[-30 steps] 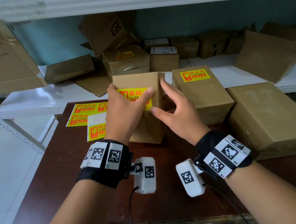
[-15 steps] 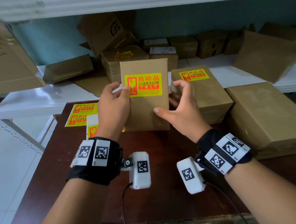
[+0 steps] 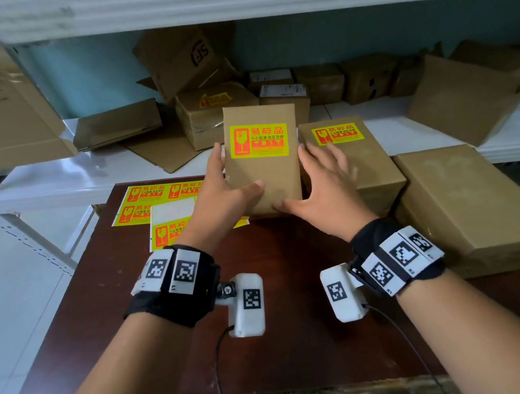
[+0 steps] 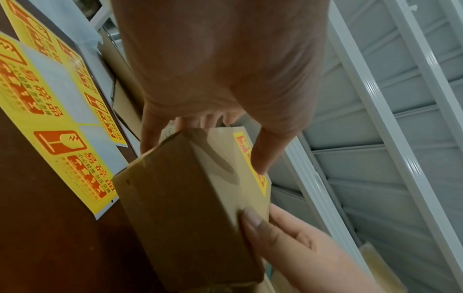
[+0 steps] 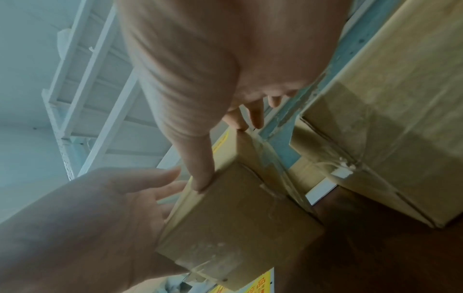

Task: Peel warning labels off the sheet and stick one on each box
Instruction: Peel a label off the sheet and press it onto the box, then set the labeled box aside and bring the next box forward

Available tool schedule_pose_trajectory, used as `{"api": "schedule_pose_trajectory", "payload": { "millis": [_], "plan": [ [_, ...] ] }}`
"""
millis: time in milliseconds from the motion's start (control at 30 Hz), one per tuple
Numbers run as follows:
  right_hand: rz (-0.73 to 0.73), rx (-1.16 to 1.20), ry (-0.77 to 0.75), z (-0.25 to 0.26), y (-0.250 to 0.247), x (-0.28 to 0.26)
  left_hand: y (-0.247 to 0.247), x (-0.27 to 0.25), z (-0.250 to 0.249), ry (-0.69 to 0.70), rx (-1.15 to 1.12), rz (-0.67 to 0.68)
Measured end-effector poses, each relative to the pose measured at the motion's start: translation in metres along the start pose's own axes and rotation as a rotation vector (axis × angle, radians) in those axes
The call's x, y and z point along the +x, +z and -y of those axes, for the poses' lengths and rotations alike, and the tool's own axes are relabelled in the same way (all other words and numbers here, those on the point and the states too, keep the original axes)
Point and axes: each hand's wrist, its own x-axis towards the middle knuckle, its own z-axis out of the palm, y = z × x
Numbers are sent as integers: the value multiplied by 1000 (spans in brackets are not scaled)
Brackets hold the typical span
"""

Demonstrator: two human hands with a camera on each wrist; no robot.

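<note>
A small brown box [image 3: 263,180] with a yellow warning label [image 3: 258,140] on its upper face is tilted toward me over the table's far edge. My left hand [image 3: 220,197] grips its left side, thumb across the face below the label. My right hand [image 3: 325,190] lies along the right side with fingers straight and thumb on the near corner. In the left wrist view my left hand [image 4: 225,79] grips the box [image 4: 180,208]. In the right wrist view my right hand [image 5: 213,69] touches the box [image 5: 238,218]. Label sheets [image 3: 144,205] lie at the left.
A second labelled box [image 3: 355,167] lies just right of the held one, and a larger plain box [image 3: 464,201] beyond it. The dark brown table [image 3: 281,323] is bare near me. The white shelf [image 3: 58,186] behind holds several cartons and flattened cardboard.
The box went from standing, with my left hand pressing on its label, to tilted with the labelled face toward me. My left thumb slid below the label.
</note>
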Motion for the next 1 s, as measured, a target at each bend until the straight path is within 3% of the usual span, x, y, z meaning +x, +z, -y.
{"api": "schedule_pose_trajectory", "payload": {
  "millis": [300, 567, 800, 1000],
  "plan": [
    [62, -144, 152, -20, 1, 6, 18, 3, 17, 87, 187, -9],
    [33, -182, 77, -24, 2, 9, 28, 8, 29, 45, 307, 6],
    [85, -126, 39, -28, 3, 9, 30, 6, 32, 37, 408, 92],
    [118, 7, 52, -28, -10, 10, 25, 12, 27, 29, 468, 78]
  ]
}}
